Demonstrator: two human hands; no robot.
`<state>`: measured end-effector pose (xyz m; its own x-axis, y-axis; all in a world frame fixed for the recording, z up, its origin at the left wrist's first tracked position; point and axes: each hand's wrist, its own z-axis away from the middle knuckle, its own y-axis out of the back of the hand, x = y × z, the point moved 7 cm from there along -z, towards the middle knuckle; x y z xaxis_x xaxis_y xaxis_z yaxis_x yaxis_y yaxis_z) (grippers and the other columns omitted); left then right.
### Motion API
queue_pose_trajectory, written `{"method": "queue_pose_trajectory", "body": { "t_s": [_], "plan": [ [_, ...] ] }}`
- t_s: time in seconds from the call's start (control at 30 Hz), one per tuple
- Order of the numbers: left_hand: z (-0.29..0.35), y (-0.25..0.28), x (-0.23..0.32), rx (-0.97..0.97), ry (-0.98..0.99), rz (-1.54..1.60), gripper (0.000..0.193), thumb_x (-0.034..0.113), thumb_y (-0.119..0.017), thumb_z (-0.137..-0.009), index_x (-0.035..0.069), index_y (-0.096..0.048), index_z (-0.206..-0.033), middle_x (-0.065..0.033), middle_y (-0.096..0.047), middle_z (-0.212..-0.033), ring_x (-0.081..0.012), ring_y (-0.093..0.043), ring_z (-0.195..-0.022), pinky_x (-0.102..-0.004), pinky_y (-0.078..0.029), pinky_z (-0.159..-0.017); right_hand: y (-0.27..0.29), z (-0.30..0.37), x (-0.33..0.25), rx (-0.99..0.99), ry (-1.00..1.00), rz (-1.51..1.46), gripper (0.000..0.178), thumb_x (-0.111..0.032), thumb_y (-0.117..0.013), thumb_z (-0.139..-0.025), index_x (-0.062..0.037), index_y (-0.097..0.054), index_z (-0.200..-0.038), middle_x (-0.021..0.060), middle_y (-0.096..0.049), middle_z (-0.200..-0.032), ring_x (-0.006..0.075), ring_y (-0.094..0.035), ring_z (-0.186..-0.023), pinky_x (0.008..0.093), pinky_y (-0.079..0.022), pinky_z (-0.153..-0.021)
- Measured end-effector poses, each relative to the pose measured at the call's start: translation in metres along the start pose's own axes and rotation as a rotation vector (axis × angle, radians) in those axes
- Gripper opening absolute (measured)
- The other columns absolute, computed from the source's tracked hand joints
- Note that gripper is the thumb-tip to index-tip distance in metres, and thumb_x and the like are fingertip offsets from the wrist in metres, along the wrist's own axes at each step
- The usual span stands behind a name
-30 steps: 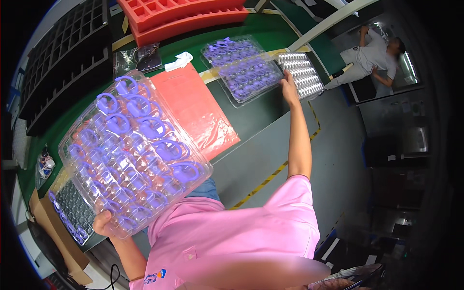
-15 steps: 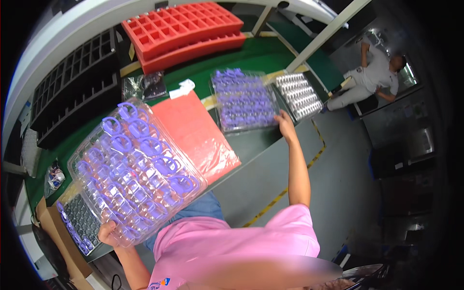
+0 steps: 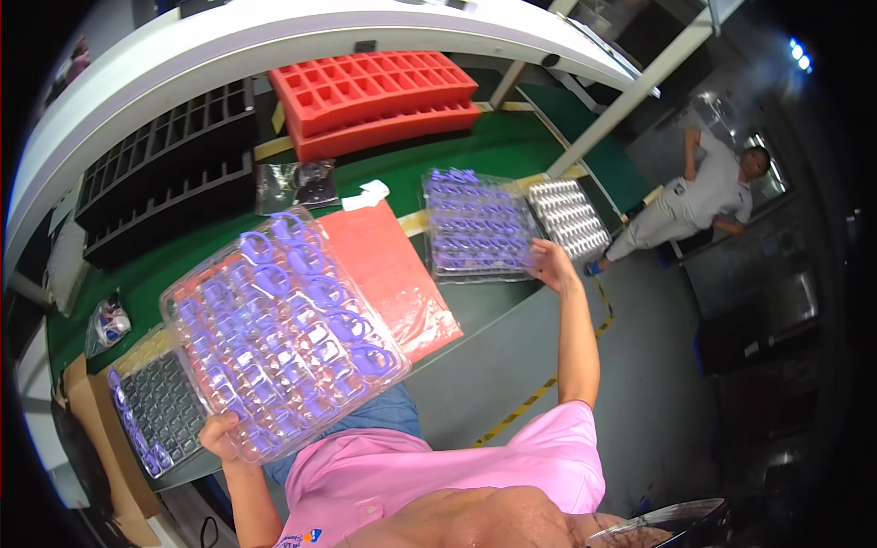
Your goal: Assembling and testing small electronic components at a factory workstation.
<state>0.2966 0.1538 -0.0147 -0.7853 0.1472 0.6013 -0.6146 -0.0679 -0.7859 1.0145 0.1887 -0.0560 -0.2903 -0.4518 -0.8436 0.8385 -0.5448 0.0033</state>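
Observation:
At the lower corner of a clear plastic blister tray [image 3: 265, 361] my left hand [image 3: 221, 437] is closed on the edge. That tray is tilted in front of me and holds rows of purple loop-shaped pieces that look like straps. My right hand [image 3: 554, 267] has its fingers apart at the right edge of a second clear tray [image 3: 480, 224], also full of purple pieces, lying on the bench. Whether the fingertips still touch this tray I cannot tell. A red sheet in clear plastic film [image 3: 402, 292] lies between the two trays, partly covered by the held one.
Red compartment trays [image 3: 384, 110] and black ones [image 3: 174, 173] stand at the back. A white-silver tray [image 3: 568, 219] sits right of the second tray. A grey tray [image 3: 164, 406] with purple pieces lies lower left, beside a cardboard box [image 3: 105, 457]. A person [image 3: 708, 183] stands far right.
My right hand's fingers have spread at the second tray's edge. My left hand keeps its hold on its tray. The whole view has shifted, so the bench appears lower.

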Motion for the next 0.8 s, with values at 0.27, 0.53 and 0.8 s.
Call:
{"method": "queue_pose_trajectory", "body": {
  "t_s": [0.27, 0.53, 0.8],
  "plan": [
    [0.0, -0.017, -0.003, 0.037, 0.025, 0.006, 0.083, 0.012, -0.057, -0.071, -0.005, -0.046, -0.151, -0.0238, -0.064, -0.136, -0.0389, -0.069, -0.115, -0.0519, -0.057, -0.102, -0.018, -0.015, -0.019, -0.229, -0.078, -0.067, 0.051, -0.038, -0.062, -0.096, 0.0014, -0.062, -0.129, 0.0185, -0.068, -0.129, 0.0329, -0.067, -0.11, 0.0456, -0.054, -0.1],
    [-0.006, -0.009, -0.017, -0.065, 0.169, 0.002, 0.083, 0.008, -0.053, -0.069, -0.007, -0.045, -0.151, -0.0246, -0.064, -0.136, -0.0409, -0.068, -0.117, -0.0522, -0.058, -0.102, -0.003, -0.057, -0.018, -0.193, 0.175, -0.112, 0.055, -0.035, -0.06, -0.093, 0.0002, -0.059, -0.136, 0.0175, -0.07, -0.126, 0.0384, -0.07, -0.104, 0.054, -0.058, -0.093],
    [-0.015, -0.021, -0.032, 0.068, 0.136, -0.056, 0.083, 0.01, -0.055, -0.067, -0.007, -0.048, -0.148, -0.0217, -0.062, -0.139, -0.0368, -0.066, -0.12, -0.0455, -0.056, -0.105, 0.033, -0.061, -0.019, -0.074, 0.313, -0.318, 0.046, -0.029, -0.061, -0.091, -0.0048, -0.064, -0.129, 0.0138, -0.069, -0.127, 0.0333, -0.068, -0.111, 0.053, -0.058, -0.09]
  ]
}}
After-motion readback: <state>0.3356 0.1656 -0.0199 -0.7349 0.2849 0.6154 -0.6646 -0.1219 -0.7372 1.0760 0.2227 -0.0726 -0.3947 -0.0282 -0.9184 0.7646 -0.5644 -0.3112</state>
